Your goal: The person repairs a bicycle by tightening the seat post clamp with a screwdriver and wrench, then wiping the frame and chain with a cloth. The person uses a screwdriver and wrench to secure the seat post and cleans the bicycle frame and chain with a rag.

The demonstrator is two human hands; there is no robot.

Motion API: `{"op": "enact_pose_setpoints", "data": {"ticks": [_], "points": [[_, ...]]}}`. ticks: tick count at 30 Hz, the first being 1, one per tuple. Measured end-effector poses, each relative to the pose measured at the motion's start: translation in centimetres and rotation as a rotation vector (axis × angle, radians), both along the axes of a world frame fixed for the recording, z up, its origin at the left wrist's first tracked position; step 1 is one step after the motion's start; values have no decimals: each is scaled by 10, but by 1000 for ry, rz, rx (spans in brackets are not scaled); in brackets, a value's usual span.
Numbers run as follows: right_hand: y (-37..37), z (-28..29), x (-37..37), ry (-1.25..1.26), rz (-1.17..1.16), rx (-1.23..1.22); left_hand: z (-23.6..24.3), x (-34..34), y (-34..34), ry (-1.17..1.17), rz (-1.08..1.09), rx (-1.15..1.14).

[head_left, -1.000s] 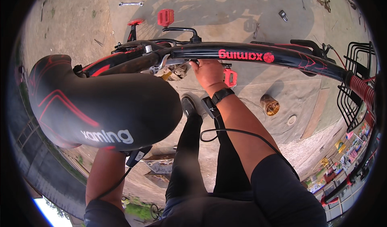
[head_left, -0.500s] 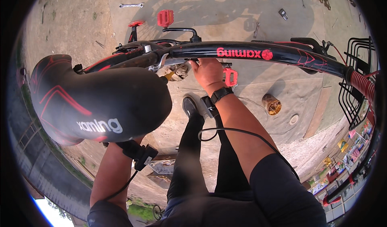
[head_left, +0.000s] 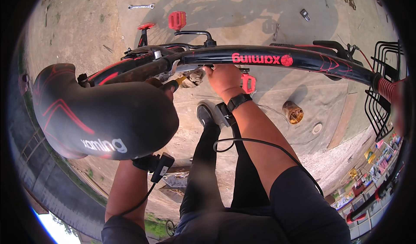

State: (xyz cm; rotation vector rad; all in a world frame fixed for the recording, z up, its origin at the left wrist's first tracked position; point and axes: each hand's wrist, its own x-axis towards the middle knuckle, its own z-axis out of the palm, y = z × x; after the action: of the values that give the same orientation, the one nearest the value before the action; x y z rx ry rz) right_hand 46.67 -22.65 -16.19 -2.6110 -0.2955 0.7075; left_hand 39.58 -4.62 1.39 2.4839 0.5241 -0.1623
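Note:
A black bicycle saddle (head_left: 104, 109) with red lines hides most of my left hand (head_left: 169, 92); a few fingers show beyond it, closed on the dark-and-yellow handle of a tool (head_left: 181, 80), apparently a screwdriver, pointed at the underside of the black-and-red frame tube (head_left: 329, 64). My right hand (head_left: 223, 77) has curled fingers under that tube, where the tool's tip is; whatever they grip is hidden. A red pedal (head_left: 248, 84) is just right of this hand, a silver metal bracket (head_left: 174, 65) just left, and a crumpled rag (head_left: 195, 80) lies on the ground below.
Wrenches (head_left: 141, 6), a small black device (head_left: 305, 15) and a rusty can (head_left: 293, 112) lie on the concrete. A second red pedal (head_left: 177, 21) sticks up beyond the frame. A black wire basket (head_left: 377, 114) is at the right. My legs and shoe (head_left: 203, 114) are below the bike.
My left arm has moved right and its fingers now show at the tool's handle. The saddle has shifted slightly left, uncovering more of the tool. My right hand has barely moved.

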Motion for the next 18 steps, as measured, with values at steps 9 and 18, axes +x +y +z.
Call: {"op": "enact_pose_setpoints", "data": {"ticks": [9,18], "points": [[-8,-28,-7,-16,-43,91,-1,6,-11,-35,243,-189],[-7,-28,-8,-13,-84,155,-1,-11,0,111,263,-164]]}}
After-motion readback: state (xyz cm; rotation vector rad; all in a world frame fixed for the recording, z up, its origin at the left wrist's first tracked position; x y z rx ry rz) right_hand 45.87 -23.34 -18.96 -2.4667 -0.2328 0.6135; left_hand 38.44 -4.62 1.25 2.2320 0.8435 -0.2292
